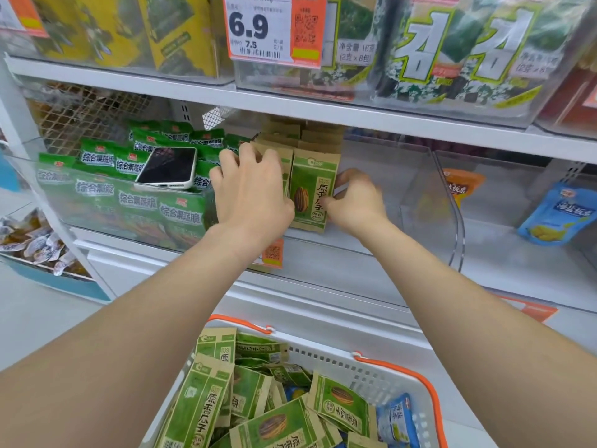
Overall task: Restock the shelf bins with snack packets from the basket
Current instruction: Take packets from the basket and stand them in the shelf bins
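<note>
Two hands work the middle bin point(420, 195). On your left, a phone point(166, 168) lies loose on the green packets point(97, 189), close to your left hand point(250, 192), whose bent fingers hold the row of seed packets point(310, 137) upright. The front packet point(310, 192) is pinched at its edge by your right hand point(357, 202). Release too soon and the row likely slumps forward; a stray wrist could knock the phone. More packets wait in the basket point(387, 376).

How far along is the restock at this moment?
Done: several seed packets stand upright in the middle bin. In hand: the left hand grips that row while the right hand pinches the front packet by its edge. Left: the basket holds many more green packets and some blue ones; the bin's right part is bare.
</note>
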A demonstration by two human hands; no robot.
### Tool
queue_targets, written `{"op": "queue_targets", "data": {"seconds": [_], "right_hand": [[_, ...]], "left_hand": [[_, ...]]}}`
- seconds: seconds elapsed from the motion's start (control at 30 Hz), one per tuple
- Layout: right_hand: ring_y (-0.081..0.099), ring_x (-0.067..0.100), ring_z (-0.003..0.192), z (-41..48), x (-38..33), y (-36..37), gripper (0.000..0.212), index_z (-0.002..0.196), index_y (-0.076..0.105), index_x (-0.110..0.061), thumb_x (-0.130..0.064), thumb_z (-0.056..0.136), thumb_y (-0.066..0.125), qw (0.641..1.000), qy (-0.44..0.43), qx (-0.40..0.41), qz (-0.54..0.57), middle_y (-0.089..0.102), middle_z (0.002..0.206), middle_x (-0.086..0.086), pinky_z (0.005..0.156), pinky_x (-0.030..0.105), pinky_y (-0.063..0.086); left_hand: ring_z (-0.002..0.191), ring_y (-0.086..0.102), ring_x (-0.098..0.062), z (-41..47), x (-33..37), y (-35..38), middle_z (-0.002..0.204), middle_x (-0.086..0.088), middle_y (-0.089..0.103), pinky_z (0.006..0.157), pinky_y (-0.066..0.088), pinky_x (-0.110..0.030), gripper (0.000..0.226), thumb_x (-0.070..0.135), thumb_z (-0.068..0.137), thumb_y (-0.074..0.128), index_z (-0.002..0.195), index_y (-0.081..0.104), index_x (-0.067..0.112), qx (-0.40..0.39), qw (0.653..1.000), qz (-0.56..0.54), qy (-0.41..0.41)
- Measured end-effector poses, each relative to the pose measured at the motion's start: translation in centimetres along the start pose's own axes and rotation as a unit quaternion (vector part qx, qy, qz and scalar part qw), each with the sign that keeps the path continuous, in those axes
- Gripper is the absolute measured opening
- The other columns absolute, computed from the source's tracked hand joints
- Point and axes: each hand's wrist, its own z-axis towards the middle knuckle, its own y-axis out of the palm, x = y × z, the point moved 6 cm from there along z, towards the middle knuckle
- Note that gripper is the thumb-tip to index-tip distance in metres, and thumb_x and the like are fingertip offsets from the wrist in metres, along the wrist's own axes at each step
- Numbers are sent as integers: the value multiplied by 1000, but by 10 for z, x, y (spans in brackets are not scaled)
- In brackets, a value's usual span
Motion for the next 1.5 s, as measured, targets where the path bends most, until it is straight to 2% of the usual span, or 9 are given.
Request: {"op": "queue_targets", "data": {"seconds": [0.17,0.37,0.53,0.63,0.8,0.97,1.2,1.37,1.5], "right_hand": [[71,29,95,1,4,3,24,93,55,-22,-28,88,78,1000,15,-16,22,73,98,6,85,44,61],[66,31,100,-11,7,-7,41,112,56,-13,-34,86,79,996,48,-51,-50,61,102,4,81,40,58],[61,24,81,-65,-29,-44,21,86,68,-18,-9,90,49,986,-152,-15,-60,67,81,-1,70,31,49],[53,28,63,-109,-43,-56,17,66,61,-17,-12,79,51,954,-262,-106,-104,60,59,2,64,32,45],[67,9,66,-152,6,-51,21,78,76,-10,-13,84,55,891,-159,-348,-244,73,65,-1,60,10,46],[68,34,106,-182,59,-22,35,110,74,-11,-22,90,48,807,-101,-448,-371,74,111,11,93,48,59],[68,30,82,-203,81,-6,24,82,63,-13,-21,94,45,746,-83,-507,-424,73,94,10,78,41,59],[54,27,73,-205,79,4,20,85,63,-13,-20,94,46,735,-82,-519,-427,67,91,11,68,37,48],[51,26,73,-200,75,4,21,87,63,-12,-19,96,46,741,-86,-516,-421,62,88,10,66,36,44]], "left_hand": [[123,42,-39,2,-1,-3,131,-11,51,101,36,-52,42,36,81,75,118,61,21,-4,1000,-10,-8],[123,43,-35,-3,4,-18,123,-6,53,103,33,-51,43,47,80,75,113,61,23,40,998,-15,38],[90,54,-33,-32,36,-48,84,0,59,73,45,-42,11,30,86,67,86,59,22,96,971,-87,200],[63,54,-34,-55,48,-45,61,-3,55,55,43,-34,31,42,85,57,67,53,17,28,985,-76,154],[69,54,-35,-97,59,2,69,-6,52,56,37,-33,31,38,92,52,71,56,16,-164,972,-2,169],[89,68,-29,-153,51,90,95,-1,72,76,56,-35,23,39,90,57,87,71,21,-421,893,9,157],[75,61,-24,-237,57,180,95,-11,71,76,54,-39,26,18,100,44,85,65,11,-588,781,54,205],[132,55,-30,-268,51,213,154,-10,51,103,46,-37,51,10,103,45,153,47,20,-637,735,85,216],[135,50,-29,-282,47,225,166,-10,35,105,47,-39,72,3,98,44,163,29,29,-679,713,50,166]]}}
